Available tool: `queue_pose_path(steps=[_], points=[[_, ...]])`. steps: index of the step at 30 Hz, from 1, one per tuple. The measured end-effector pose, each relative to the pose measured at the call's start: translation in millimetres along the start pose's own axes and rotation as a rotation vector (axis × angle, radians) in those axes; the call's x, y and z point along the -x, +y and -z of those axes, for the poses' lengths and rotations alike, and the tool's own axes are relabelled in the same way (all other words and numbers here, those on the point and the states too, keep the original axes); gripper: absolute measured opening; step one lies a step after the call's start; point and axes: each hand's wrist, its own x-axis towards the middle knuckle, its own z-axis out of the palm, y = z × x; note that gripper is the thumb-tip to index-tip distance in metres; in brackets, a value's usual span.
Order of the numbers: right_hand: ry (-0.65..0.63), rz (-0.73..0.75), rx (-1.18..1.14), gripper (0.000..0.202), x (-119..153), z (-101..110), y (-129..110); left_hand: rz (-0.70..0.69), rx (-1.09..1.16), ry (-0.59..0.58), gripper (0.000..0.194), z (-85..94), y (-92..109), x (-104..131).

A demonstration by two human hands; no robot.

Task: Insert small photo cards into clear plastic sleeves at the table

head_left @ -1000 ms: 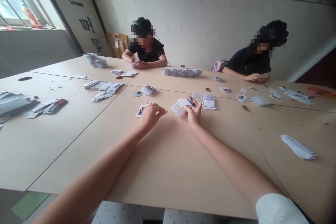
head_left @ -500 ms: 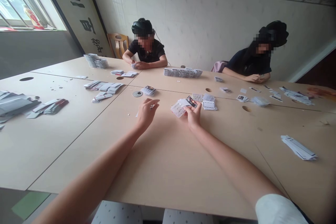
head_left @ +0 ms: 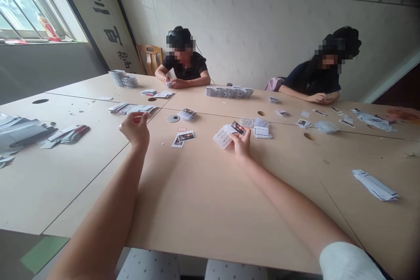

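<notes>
My right hand is closed on a clear plastic case and some cards, one of them with a dark printed picture. Off to the left, my left hand is raised with its fingers curled together; anything inside them is hidden. Just behind it lie fanned white cards, and I cannot tell whether the hand touches them. Between my hands, two dark-printed cards overlap on the table. Cards and clear cases rest beyond my right hand.
A clear case with a dark card stands beside a round cable-hole cover. Stacked cases line the far side, where two people sit. Paper piles lie left; paper strips lie right. Cable holes pierce the table.
My left hand has swung left, away from the right hand, toward the fanned cards, uncovering the two dark-printed cards. My right hand still holds the case and cards in nearly the same place.
</notes>
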Motion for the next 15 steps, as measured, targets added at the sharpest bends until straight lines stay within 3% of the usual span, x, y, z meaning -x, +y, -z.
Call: queue_pose_path(steps=[6,9,12,15], points=[[-0.013,0.000,0.005,0.051,1,0,0,0.130,-0.068,0.055,0.025,-1.0,-32,-14],[-0.019,0.007,0.002,0.050,1,0,0,0.235,-0.011,0.139,0.021,1.7,-45,-23],[-0.026,0.011,0.010,0.049,1,0,0,0.353,0.119,0.246,0.008,6.6,-51,-28],[-0.024,0.009,0.012,0.049,0,1,0,0.415,0.142,0.302,0.022,10.6,-51,-29]])
